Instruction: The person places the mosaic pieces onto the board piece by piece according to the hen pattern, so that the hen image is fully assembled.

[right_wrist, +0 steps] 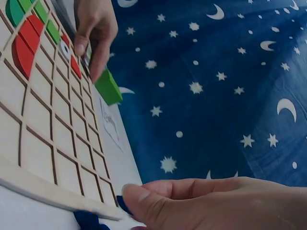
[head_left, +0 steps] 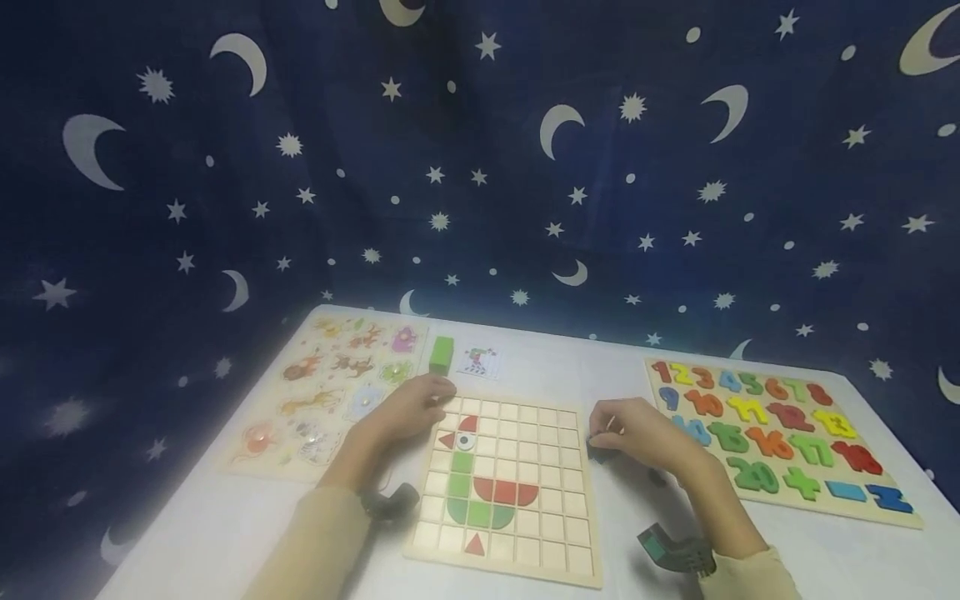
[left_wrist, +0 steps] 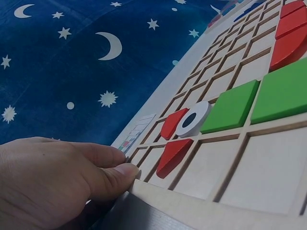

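Observation:
A wooden grid board (head_left: 559,500) lies on the table with flat pieces set in its cells, forming a bird-like figure. Among them are green squares (left_wrist: 231,106), a white eye piece (left_wrist: 194,119), a red triangle (left_wrist: 172,155) and rounded red pieces (right_wrist: 26,50). At the board's far left corner my left hand (head_left: 411,408) pinches the rim between thumb and fingers. Beside the far right edge, my right hand (head_left: 637,429) holds a small dark blue piece (right_wrist: 123,205) at its fingertips, its shape mostly hidden. Another dark blue piece (right_wrist: 89,220) lies close to the board's edge.
A green block (head_left: 442,355) and a small picture card (head_left: 480,362) lie beyond the board. An animal puzzle (head_left: 315,402) is at left, a number puzzle (head_left: 783,427) at right. Behind the table hangs a dark blue cloth (head_left: 510,275) with moons and stars.

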Motion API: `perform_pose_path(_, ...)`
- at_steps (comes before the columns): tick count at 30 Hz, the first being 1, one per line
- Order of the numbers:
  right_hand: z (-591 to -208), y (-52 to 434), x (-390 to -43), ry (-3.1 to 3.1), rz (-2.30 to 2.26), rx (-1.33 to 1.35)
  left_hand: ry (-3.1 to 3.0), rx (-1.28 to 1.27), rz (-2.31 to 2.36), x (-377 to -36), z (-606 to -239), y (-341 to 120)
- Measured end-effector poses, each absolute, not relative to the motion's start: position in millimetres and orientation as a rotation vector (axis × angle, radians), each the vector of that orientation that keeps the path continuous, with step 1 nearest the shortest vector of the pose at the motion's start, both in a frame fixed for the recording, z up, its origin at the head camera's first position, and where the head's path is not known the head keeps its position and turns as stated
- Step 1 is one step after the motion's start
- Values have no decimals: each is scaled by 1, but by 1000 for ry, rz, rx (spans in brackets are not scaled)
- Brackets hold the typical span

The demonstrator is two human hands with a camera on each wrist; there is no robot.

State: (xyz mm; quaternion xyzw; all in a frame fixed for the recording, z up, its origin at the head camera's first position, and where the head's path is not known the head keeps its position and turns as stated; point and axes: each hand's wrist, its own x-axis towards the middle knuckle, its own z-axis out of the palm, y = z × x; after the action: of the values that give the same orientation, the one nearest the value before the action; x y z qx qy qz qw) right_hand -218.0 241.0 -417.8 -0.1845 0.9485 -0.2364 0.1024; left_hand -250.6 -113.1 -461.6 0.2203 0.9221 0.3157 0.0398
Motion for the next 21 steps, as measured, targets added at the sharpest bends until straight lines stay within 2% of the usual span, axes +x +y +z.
perform_pose_path(13,-435,206,-213,2732,-857,-936,2820,689,1015,-250,-465,-114)
perform_pose_path(21,-446,187,-207,2694,-957,-969,2847,765,986,-256,-473,-117)
